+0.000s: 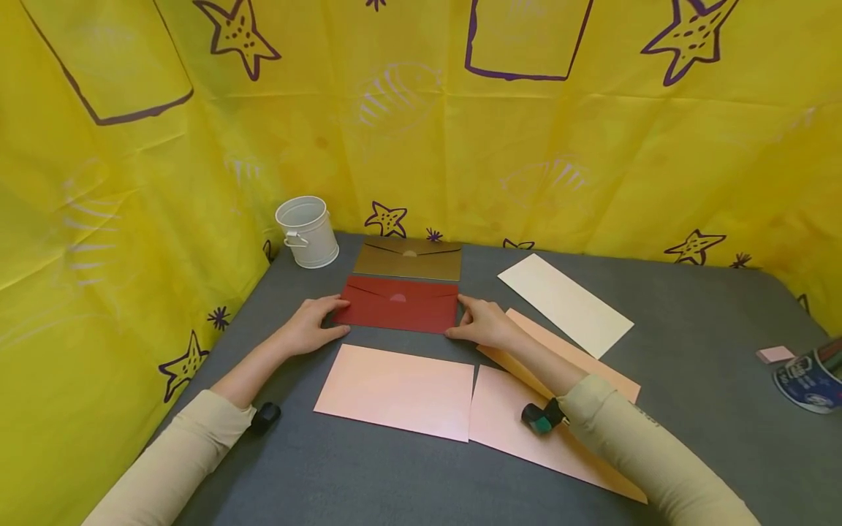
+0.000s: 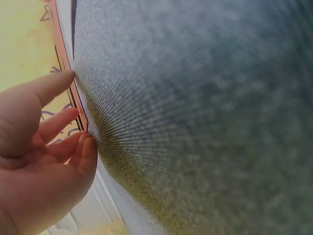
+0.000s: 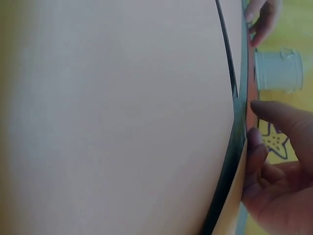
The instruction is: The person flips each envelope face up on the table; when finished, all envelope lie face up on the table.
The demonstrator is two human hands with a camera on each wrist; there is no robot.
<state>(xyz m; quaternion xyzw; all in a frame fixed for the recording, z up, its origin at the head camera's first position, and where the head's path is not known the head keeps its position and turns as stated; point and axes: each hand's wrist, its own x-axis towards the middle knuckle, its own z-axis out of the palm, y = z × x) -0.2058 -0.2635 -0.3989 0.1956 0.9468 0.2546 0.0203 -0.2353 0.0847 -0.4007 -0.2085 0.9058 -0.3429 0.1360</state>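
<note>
A red envelope (image 1: 401,313), its flap side up with a round seal, lies on the dark table between both hands. At its left edge the left hand (image 1: 312,326) has its fingers touching the paper, the thumb lower, beside the near corner. On the opposite edge, the right hand (image 1: 485,321) rests with thumb and forefinger spread along the short side. Just behind the red one is a gold envelope (image 1: 409,267). In the right wrist view the thumb and fingers (image 3: 279,115) stand apart along the red strip.
Peach envelopes (image 1: 397,391) lie nearer, some under the right forearm. A cream envelope (image 1: 566,303) is angled at the back right. A white bucket (image 1: 314,237) stands back left. At far right are a blue tin (image 1: 808,380) and a pink block (image 1: 776,354). Yellow cloth (image 1: 421,146) hangs behind.
</note>
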